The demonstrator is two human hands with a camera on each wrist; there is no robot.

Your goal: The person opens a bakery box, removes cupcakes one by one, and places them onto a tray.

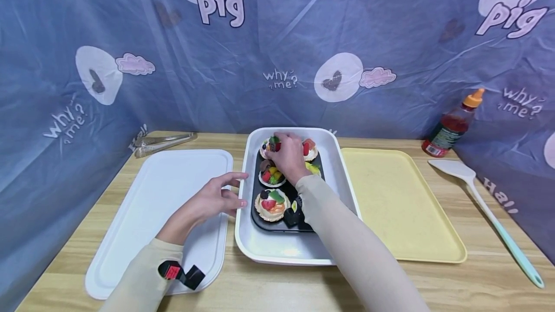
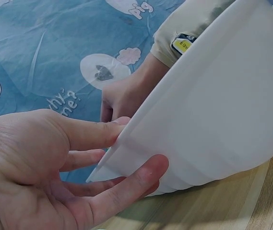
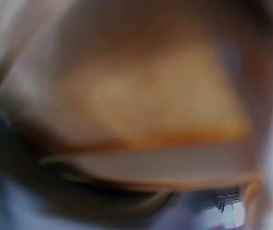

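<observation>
A white deep tray [image 1: 347,182] holds a black baking tray [image 1: 273,226] with several fruit tarts. My right hand [image 1: 291,155] reaches over it, thumb and fingers around the back-left fruit tart [image 1: 264,147], partly covering it. Another tart [image 1: 272,177] sits just in front of that one, and a tart with a strawberry slice and green leaf [image 1: 271,204] lies at the front left. My left hand [image 1: 217,195] is at the deep tray's left rim, its fingers spread and relaxed; the left wrist view shows fingertips [image 2: 153,167] against the white wall. The right wrist view is mostly a close blur.
A flat white tray [image 1: 173,182] lies left, partly under my left forearm. To the right is a yellow tray [image 1: 399,206], then a white spatula with mint handle [image 1: 485,206]. A sauce bottle [image 1: 451,126] stands back right; metal tongs [image 1: 162,144] lie back left. Patterned blue cloth [image 1: 277,37] encloses the table.
</observation>
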